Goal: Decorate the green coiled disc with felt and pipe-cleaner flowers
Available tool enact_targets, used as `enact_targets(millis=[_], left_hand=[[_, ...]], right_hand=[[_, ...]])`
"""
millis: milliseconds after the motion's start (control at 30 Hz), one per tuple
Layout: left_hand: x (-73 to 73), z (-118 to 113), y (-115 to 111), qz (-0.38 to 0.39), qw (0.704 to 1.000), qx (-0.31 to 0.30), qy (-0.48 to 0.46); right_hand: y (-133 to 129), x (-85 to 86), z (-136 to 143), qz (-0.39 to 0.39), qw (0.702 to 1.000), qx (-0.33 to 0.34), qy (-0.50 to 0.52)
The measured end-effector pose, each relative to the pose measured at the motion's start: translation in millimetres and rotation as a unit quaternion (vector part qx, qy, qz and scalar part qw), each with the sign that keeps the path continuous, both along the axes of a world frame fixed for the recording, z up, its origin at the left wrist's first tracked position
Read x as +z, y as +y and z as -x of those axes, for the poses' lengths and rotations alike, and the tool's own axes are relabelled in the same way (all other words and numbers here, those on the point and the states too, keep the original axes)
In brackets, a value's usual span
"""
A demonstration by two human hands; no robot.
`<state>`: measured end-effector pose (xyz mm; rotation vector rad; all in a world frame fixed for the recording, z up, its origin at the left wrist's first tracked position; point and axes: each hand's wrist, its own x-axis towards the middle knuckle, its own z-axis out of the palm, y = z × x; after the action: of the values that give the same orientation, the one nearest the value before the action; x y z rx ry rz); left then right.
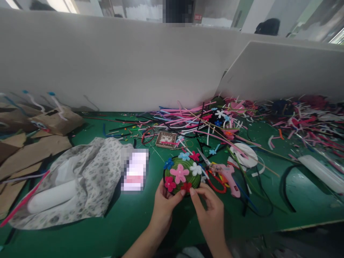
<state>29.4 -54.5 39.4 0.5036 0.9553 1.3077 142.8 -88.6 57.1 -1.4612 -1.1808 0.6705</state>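
Both hands are around a round green pipe-cleaner disc [175, 164] with a black rim, held above the table. Pink, blue, white and red flowers sit on its face, a large pink flower [179, 174] in the middle. My left hand [166, 200] grips the disc at its lower left edge, thumb on the front. My right hand [211, 204] pinches a red flower [186, 186] at the lower edge of the disc; its other fingers curl behind. Just right of the disc lie a pink glue gun [227, 175] and scissors [216, 179] with orange handles.
Pipe cleaners [182, 118] lie heaped along the partition [107, 64]. To the left are a phone [135, 170], a patterned cloth [96, 179] with white rolls, and cardboard pieces [34, 154]. A patterned box [166, 139] and a white disc [245, 154] lie beyond my hands.
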Motion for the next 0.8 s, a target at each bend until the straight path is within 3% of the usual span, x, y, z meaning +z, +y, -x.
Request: enact_targets(millis=[300, 533, 800], left_hand=[[4.6, -3, -5, 0.006, 1.0, 0.005, 0.002], [10.4, -5, -2, 0.041, 0.999, 0.011, -0.001], [-4.0, -11, 9, 0.035, 0.998, 0.045, -0.01]], right_hand=[[0, -0.4, 2, 0.042, 0.984, -0.05, 0.163], [1, -2.8, 3, 0.042, 0.985, -0.065, 0.153], [18, -25.7, 8, 0.026, 0.988, -0.087, 0.124]])
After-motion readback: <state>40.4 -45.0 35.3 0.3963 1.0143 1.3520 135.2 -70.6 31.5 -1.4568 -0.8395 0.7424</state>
